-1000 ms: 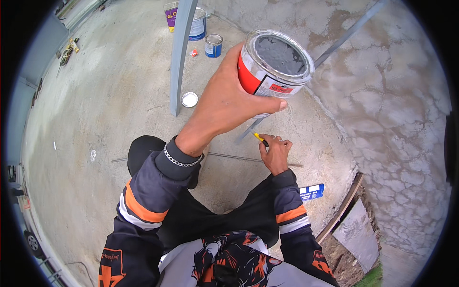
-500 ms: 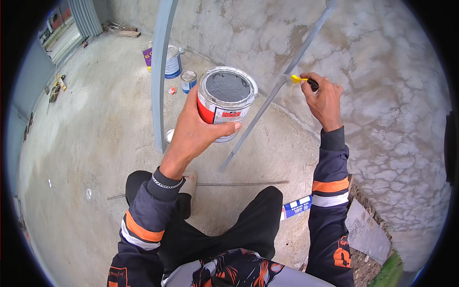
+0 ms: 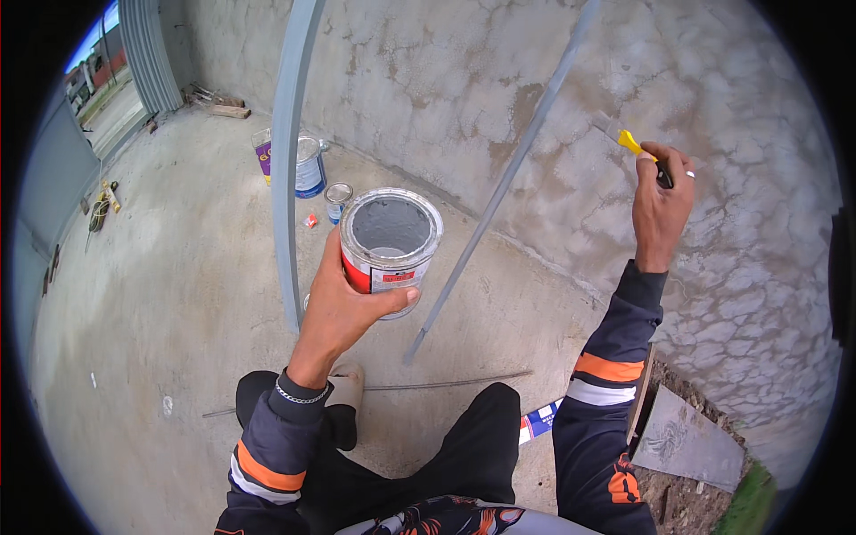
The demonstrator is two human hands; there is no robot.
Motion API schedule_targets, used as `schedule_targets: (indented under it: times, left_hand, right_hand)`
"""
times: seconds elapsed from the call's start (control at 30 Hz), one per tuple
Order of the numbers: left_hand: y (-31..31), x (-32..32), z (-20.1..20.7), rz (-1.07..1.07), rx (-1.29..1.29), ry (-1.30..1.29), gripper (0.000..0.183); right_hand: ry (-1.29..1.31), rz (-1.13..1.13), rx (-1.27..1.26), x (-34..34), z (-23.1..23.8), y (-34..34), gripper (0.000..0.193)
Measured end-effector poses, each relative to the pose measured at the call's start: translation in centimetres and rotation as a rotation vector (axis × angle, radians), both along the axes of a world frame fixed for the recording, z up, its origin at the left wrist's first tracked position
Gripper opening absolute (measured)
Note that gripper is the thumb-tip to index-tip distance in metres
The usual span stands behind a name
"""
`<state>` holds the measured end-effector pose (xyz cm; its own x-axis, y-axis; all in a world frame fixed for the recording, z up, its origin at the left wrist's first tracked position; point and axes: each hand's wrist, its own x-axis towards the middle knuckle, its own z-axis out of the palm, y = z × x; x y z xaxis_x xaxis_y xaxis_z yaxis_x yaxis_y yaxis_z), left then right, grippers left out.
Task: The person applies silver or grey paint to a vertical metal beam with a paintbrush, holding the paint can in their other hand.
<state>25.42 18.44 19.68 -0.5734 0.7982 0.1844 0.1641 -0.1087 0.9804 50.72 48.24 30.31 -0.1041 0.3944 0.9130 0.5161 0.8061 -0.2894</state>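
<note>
I observed one head-worn fisheye camera facing down and forward, left hand and right hand near it, floor and wall farther off.

The right hand has drawn the yellow-black tool away from the grey bar.

Blue cans, rod on concrete floor

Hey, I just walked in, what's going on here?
A person's left hand holds up an open can with grey material inside. The right hand grips a yellow-and-black-handled tool, seen against the wall, to the right of a slanting grey bar and apart from it. A small blue tin stands on the floor beyond the can.
</note>
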Motion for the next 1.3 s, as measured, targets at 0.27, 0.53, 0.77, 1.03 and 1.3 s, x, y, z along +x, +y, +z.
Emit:
schedule_targets:
  times: [0.27,0.53,0.77,1.03,1.3]
  left_hand:
    - [0.9,0.5,0.0,-0.059,-0.006,0.005,0.101]
    - [2.1,0.6,-0.8,-0.137,0.014,-0.006,0.097]
    - [1.7,-0.1,-0.8,-0.140,0.066,0.027,0.095]
    - [1.8,-0.2,-0.2,-0.128,0.040,0.037,0.098]
    - [1.4,-0.3,-0.6,-0.127,0.054,0.017,0.101]
  right_hand:
    - [-0.118,0.135,-0.500,-1.4,-14.8,3.8,0.019]
    - [0.052,0.606,-0.783,-4.5,-7.3,9.5,0.027]
    - [0.041,0.863,-1.011,-7.6,-6.2,11.7,0.039]
    - [0.210,1.198,-1.215,-10.1,-8.7,13.5,0.040]
    - [0.215,1.280,-1.267,-11.0,-9.5,12.4,0.039]
